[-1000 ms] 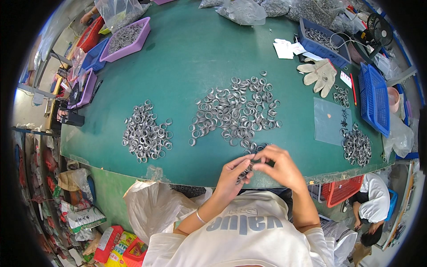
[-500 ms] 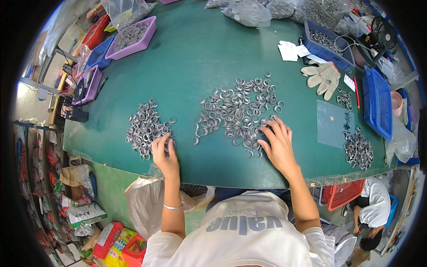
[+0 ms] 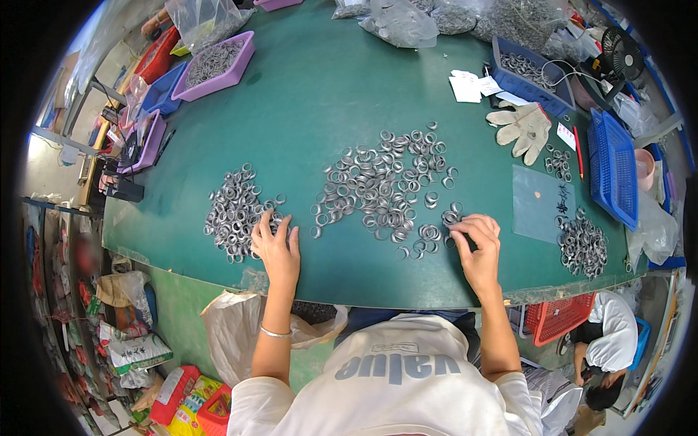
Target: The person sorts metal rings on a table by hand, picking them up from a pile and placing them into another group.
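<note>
A loose heap of grey metal rings (image 3: 382,185) lies mid-table. To its left is a smaller, denser pile of rings (image 3: 234,214). My left hand (image 3: 278,251) rests at that pile's right edge, fingers spread and fingertips among the rings, thumb apart. To the right of the central heap, my right hand (image 3: 480,251) has its fingers and thumb curled together at a small cluster of rings (image 3: 451,214). A ring shows at its fingertips; exactly how many it grips is hidden. Several rings (image 3: 429,236) lie between this hand and the heap.
At the right lie another ring pile (image 3: 583,245), a clear plastic sheet (image 3: 534,211), a work glove (image 3: 525,131), a red pencil (image 3: 579,152) and blue baskets (image 3: 612,171). A pink tray (image 3: 243,62) of rings stands far left. Bags (image 3: 400,25) line the back. A person (image 3: 611,330) crouches lower right.
My right hand has moved right, away from the central heap, and a few rings now lie apart from it there. The left hand has shifted slightly, its fingers more spread.
</note>
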Tool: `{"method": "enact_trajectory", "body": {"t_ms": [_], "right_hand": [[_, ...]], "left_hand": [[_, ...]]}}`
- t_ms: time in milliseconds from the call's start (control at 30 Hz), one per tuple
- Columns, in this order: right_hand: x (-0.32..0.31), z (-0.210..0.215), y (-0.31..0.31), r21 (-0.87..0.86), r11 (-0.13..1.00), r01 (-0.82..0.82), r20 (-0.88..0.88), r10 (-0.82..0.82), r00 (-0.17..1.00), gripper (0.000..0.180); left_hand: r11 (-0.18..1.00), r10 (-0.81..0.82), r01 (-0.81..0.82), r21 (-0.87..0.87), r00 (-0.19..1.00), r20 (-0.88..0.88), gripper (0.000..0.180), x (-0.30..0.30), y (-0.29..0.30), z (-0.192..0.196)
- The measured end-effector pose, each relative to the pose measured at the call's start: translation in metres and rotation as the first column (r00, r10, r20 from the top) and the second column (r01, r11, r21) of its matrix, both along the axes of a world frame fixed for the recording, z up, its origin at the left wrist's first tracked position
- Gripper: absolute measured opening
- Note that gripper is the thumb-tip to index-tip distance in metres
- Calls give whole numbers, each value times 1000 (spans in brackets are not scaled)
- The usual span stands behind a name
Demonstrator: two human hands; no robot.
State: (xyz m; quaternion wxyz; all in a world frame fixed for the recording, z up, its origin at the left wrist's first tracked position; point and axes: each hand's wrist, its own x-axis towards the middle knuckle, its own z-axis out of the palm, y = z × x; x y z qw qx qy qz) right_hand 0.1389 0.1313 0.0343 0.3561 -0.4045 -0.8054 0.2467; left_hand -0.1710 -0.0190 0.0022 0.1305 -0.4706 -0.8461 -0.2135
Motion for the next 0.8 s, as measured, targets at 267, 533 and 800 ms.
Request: {"method": "enact_trajectory", "body": {"t_ms": [267, 533, 800], "right_hand": [[9, -4, -27, -535, 826, -177, -481, -126, 868, 24], [-9, 30, -38, -398, 814, -424, -208, 370, 906, 19], [-10, -4, 23, 71, 998, 3, 106, -10, 994, 11]], "left_hand": [[974, -166, 111, 196, 942, 291, 31, 41, 0, 49], [940, -106, 186, 287, -639, 762, 34, 155, 10, 25], [941, -125, 131, 313, -724, 678, 28, 161, 7, 21]]}}
